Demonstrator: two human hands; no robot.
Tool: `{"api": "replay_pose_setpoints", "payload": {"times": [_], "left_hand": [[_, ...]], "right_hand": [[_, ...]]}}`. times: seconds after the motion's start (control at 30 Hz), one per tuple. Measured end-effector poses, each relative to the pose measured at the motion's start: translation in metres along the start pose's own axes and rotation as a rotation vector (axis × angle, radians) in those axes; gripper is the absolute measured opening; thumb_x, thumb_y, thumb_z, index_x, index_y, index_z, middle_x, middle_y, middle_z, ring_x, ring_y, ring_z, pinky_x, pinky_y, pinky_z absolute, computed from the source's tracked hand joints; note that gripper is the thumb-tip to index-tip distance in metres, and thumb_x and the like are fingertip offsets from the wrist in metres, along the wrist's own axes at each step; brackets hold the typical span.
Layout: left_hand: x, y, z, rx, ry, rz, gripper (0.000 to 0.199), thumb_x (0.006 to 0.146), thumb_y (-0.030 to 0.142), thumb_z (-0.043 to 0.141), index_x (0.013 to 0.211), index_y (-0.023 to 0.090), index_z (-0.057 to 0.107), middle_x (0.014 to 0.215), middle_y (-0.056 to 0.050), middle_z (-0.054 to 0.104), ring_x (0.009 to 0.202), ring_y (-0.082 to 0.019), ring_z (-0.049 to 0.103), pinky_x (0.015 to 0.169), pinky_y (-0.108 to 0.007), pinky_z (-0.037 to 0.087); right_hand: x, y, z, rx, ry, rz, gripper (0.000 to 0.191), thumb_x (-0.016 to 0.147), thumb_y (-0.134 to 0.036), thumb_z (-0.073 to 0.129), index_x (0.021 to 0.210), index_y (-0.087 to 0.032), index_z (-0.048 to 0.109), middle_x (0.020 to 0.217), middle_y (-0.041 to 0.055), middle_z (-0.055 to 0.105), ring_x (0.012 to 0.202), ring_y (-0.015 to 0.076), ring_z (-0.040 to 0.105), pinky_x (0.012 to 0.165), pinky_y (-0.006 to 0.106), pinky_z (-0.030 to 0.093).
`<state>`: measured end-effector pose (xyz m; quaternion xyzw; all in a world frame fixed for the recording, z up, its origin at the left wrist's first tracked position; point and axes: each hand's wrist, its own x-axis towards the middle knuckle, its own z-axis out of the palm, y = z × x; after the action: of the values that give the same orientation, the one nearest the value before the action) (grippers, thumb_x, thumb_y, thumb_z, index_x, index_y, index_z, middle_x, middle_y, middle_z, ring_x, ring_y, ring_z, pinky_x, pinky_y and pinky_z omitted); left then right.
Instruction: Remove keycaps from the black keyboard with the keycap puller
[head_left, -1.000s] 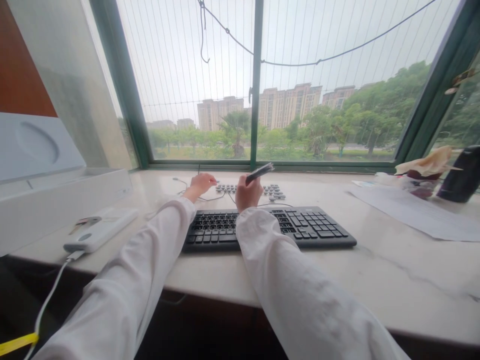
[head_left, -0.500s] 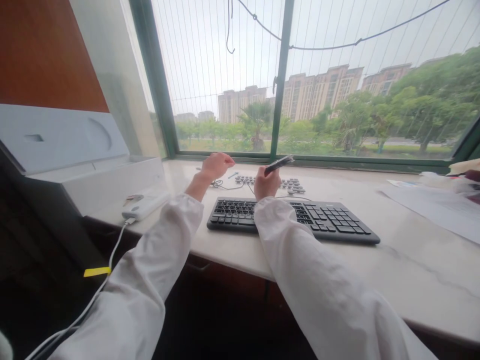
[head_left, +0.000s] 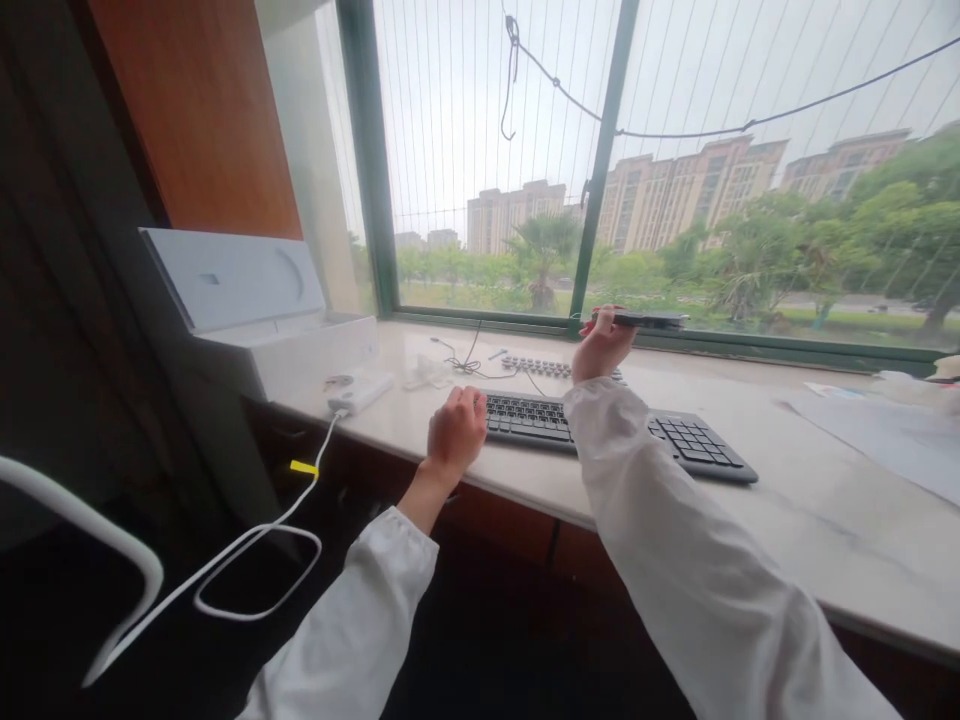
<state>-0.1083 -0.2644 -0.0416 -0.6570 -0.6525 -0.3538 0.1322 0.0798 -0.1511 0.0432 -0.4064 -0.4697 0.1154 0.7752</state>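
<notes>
A black keyboard (head_left: 701, 445) lies on the white marble-look counter. Many positions in its main block show bare switch sockets, while the number pad has its caps. At the keyboard's left end, my left hand (head_left: 459, 430) is closed with curled fingers, hiding that corner. My right hand (head_left: 602, 348) is raised above the keyboard's far side and grips a dark, slim, flat object (head_left: 651, 320) pointing right; its exact kind is unclear. Behind the keyboard, loose keycaps (head_left: 536, 367) stand in rows, partly hidden by my right hand and forearm.
A thin dark cable (head_left: 466, 366) coils behind the keyboard. At left stand an open white box (head_left: 300, 345) and a white power strip (head_left: 364, 390) with a cord hanging off the counter edge. Papers (head_left: 877, 430) lie at right. A window (head_left: 495, 150) backs the counter.
My left hand has come down and back from above the counter to the keyboard's left end. My right hand has risen, turning the dark object more level. The view has swung left.
</notes>
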Motion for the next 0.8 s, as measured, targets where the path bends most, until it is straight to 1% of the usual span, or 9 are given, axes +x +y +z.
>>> {"api": "replay_pose_setpoints", "payload": {"times": [0.1, 0.17, 0.3, 0.37, 0.43, 0.5, 0.6, 0.67, 0.8], "left_hand": [[0.002, 0.0, 0.0, 0.005, -0.012, 0.014, 0.034, 0.096, 0.039, 0.031, 0.095, 0.02, 0.06, 0.097, -0.008, 0.064, 0.079, -0.019, 0.062, 0.067, -0.028, 0.044], [0.003, -0.001, 0.0, 0.017, -0.004, 0.021, 0.035, 0.096, 0.039, 0.03, 0.093, 0.02, 0.06, 0.095, -0.008, 0.064, 0.08, -0.02, 0.062, 0.069, -0.029, 0.044], [0.004, -0.005, 0.005, 0.045, 0.023, 0.046, 0.035, 0.094, 0.039, 0.032, 0.088, 0.02, 0.06, 0.091, -0.007, 0.065, 0.079, -0.021, 0.062, 0.068, -0.029, 0.043], [0.004, -0.006, 0.006, 0.052, 0.031, 0.055, 0.033, 0.093, 0.039, 0.034, 0.087, 0.02, 0.06, 0.089, -0.006, 0.065, 0.078, -0.021, 0.062, 0.067, -0.029, 0.043], [0.004, -0.006, 0.007, 0.06, 0.032, 0.059, 0.031, 0.092, 0.038, 0.035, 0.086, 0.021, 0.061, 0.088, -0.005, 0.066, 0.078, -0.021, 0.062, 0.067, -0.029, 0.042], [0.004, -0.006, 0.007, 0.074, 0.032, 0.057, 0.03, 0.092, 0.037, 0.037, 0.086, 0.021, 0.062, 0.089, -0.005, 0.066, 0.078, -0.021, 0.062, 0.067, -0.028, 0.043], [0.004, -0.005, 0.005, 0.096, 0.03, 0.061, 0.029, 0.091, 0.035, 0.038, 0.087, 0.022, 0.063, 0.089, -0.004, 0.066, 0.08, -0.021, 0.062, 0.069, -0.028, 0.043], [0.003, -0.004, 0.002, 0.109, 0.029, 0.074, 0.029, 0.091, 0.034, 0.038, 0.087, 0.022, 0.064, 0.091, -0.004, 0.067, 0.082, -0.02, 0.062, 0.069, -0.028, 0.043], [0.002, 0.009, -0.003, 0.176, 0.013, 0.082, 0.028, 0.091, 0.036, 0.039, 0.089, 0.023, 0.064, 0.097, -0.004, 0.066, 0.08, -0.02, 0.061, 0.065, -0.028, 0.041]], "right_hand": [[0.015, -0.005, -0.023, -0.05, -0.001, -0.056, 0.027, 0.091, -0.036, 0.042, 0.101, -0.014, 0.054, 0.096, 0.0097, 0.065, 0.071, 0.0121, 0.062, 0.073, 0.027, 0.048], [0.031, -0.001, -0.047, -0.13, -0.124, -0.08, 0.024, 0.088, -0.035, 0.048, 0.098, -0.016, 0.058, 0.092, 0.0068, 0.067, 0.076, 0.0133, 0.064, 0.079, 0.03, 0.048], [0.058, 0.017, -0.109, -0.233, -0.366, -0.04, 0.026, 0.084, -0.037, 0.056, 0.094, -0.014, 0.061, 0.085, 0.0065, 0.069, 0.069, 0.0145, 0.065, 0.076, 0.034, 0.051], [0.062, 0.026, -0.135, -0.296, -0.47, -0.043, 0.028, 0.078, -0.038, 0.065, 0.091, -0.014, 0.063, 0.08, 0.0061, 0.069, 0.069, 0.0154, 0.065, 0.075, 0.035, 0.052], [0.058, 0.035, -0.151, -0.311, -0.534, -0.038, 0.029, 0.075, -0.038, 0.068, 0.09, -0.014, 0.064, 0.077, 0.0058, 0.069, 0.07, 0.0164, 0.065, 0.075, 0.036, 0.052], [0.049, 0.042, -0.157, -0.218, -0.55, 0.025, 0.03, 0.072, -0.037, 0.071, 0.089, -0.014, 0.062, 0.08, 0.0068, 0.071, 0.071, 0.0165, 0.066, 0.077, 0.037, 0.053], [0.032, 0.048, -0.153, -0.035, -0.5, 0.155, 0.027, 0.077, -0.036, 0.069, 0.09, -0.014, 0.06, 0.088, 0.0096, 0.072, 0.078, 0.0174, 0.068, 0.082, 0.039, 0.054], [0.023, 0.049, -0.148, -0.063, -0.579, 0.227, 0.025, 0.077, -0.035, 0.069, 0.088, -0.013, 0.062, 0.09, 0.0104, 0.072, 0.08, 0.0183, 0.068, 0.085, 0.041, 0.053], [0.012, 0.047, -0.142, -0.032, -0.671, 0.257, 0.024, 0.074, -0.03, 0.073, 0.088, -0.014, 0.062, 0.09, 0.0087, 0.071, 0.083, 0.0191, 0.068, 0.085, 0.041, 0.055]]}}
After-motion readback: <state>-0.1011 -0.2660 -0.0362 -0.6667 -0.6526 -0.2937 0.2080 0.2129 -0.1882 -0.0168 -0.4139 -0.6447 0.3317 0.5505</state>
